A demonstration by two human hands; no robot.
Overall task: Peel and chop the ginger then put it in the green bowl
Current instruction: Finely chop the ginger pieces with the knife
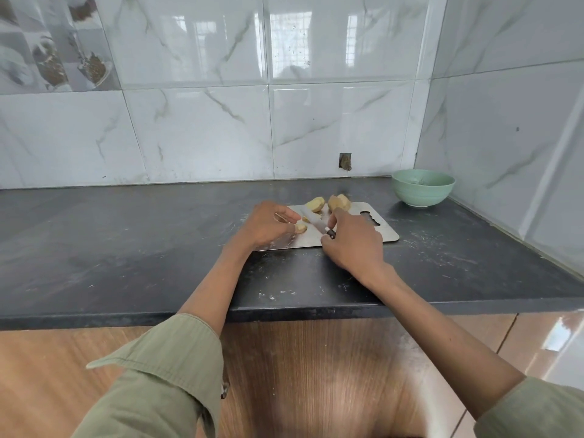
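On the steel board (347, 238), peeled ginger (316, 204) lay in large chunks; chopping was barely begun. One piece (300, 228) was pinched by the left hand (265, 227), the knife (314, 222) gripped by the right hand (354, 245). The green bowl (422, 188) stood apart, seemingly unfilled.

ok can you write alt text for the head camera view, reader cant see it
A person's left hand holds a ginger piece on a metal cutting board while the right hand grips a knife beside it. More ginger pieces lie at the board's far edge, and a green bowl stands on the dark counter in the tiled corner.
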